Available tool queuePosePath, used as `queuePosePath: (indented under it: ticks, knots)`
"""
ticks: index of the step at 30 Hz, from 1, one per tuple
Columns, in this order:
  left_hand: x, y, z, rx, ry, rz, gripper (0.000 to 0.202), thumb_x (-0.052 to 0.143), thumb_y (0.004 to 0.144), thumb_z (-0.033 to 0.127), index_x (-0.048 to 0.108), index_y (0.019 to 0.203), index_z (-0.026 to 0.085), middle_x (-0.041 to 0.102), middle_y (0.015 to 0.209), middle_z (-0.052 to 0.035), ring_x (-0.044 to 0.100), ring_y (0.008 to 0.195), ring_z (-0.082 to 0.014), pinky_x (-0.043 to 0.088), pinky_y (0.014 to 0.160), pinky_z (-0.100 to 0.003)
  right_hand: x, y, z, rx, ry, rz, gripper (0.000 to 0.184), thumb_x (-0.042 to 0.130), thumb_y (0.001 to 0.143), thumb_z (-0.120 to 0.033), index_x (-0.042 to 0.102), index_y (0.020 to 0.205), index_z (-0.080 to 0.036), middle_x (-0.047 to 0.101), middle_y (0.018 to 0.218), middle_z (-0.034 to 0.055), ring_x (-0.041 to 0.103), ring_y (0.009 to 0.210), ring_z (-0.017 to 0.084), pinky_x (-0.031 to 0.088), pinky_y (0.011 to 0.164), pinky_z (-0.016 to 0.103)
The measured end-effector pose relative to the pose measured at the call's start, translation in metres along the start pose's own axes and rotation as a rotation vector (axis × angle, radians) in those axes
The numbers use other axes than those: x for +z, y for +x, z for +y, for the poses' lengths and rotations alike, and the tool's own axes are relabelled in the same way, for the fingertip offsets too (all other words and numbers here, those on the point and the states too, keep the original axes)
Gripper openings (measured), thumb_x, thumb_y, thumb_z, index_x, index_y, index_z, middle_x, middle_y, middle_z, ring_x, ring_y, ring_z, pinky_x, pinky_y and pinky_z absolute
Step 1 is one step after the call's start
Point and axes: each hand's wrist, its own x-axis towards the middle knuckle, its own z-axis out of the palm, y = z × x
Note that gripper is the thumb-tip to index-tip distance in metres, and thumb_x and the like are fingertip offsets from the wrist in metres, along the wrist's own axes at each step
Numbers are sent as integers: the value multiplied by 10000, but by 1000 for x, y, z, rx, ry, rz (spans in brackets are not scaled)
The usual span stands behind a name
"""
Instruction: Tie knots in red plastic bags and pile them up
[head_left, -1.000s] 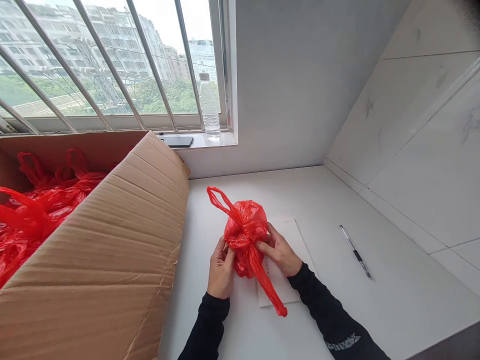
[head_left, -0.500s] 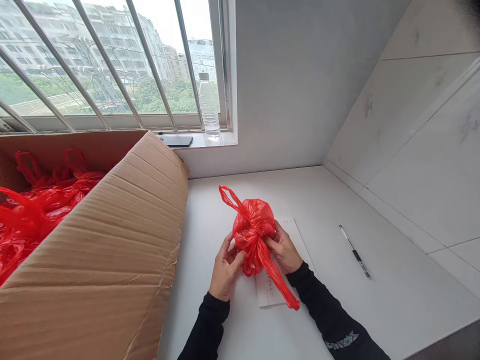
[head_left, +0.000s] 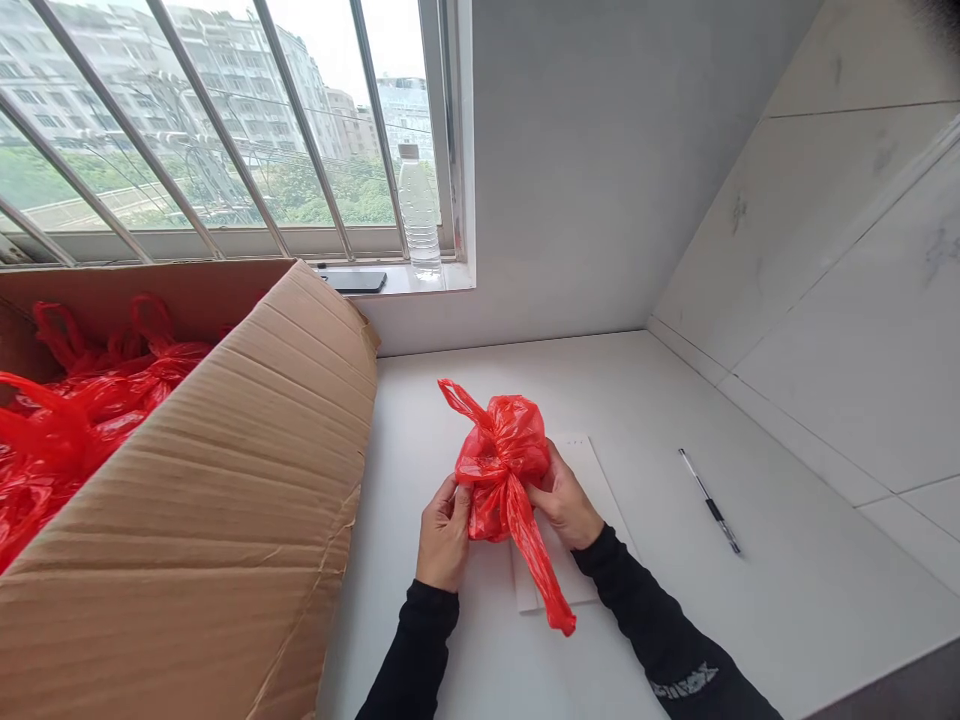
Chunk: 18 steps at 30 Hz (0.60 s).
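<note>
While its left side is pinched by the left hand [head_left: 442, 538], the knotted red bag [head_left: 501, 475] is gripped at right by the right hand [head_left: 570, 508], over the white table [head_left: 615, 390]; paper [head_left: 581, 458] is partly covered. A pen [head_left: 711, 503] is seen farther right, a bottle [head_left: 420, 222] on the windowsill [head_left: 457, 277] beyond.

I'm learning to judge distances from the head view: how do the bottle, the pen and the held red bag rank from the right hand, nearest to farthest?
1. Red bag: touching the right hand, on its left.
2. Pen: to the hand's right, on the white table.
3. Bottle: far left, on the windowsill.
</note>
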Motion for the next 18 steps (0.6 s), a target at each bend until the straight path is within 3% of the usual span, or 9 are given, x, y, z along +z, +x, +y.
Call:
queuePosePath:
  ticks: [5,10,15,18]
  knots:
    - [5,-4,2,-79,-48,-61,534,707,825,401,537,1290,201,742,1026,-84,694,964,-251,558,771,-319,-1,-1,0,13,29,29,482,754,803,-293,511,1219,-264,653,1183,63,628,1069,250,498,960,422]
    - [7,-4,3,1,-67,-19,645,775,760,326,493,1321,179,727,1083,-108,671,1040,-253,529,894,-361,-2,-1,1,25,26,-15,488,735,820,-316,505,1247,-265,640,1218,67,616,1105,258,496,970,427]
    - [2,-1,2,-21,-57,40,411,696,820,423,630,1133,166,743,1027,-95,683,988,-270,539,815,-346,-1,0,2,14,-78,-64,424,729,829,-334,547,1200,-237,648,1207,72,602,1141,260,464,1019,437]
    - [4,-3,5,1,-45,70,362,680,830,429,663,1085,173,728,1083,-88,664,1017,-269,517,857,-343,-1,-1,3,11,-67,-42,416,740,819,-320,551,1181,-236,666,1167,71,626,1100,258,480,998,449]
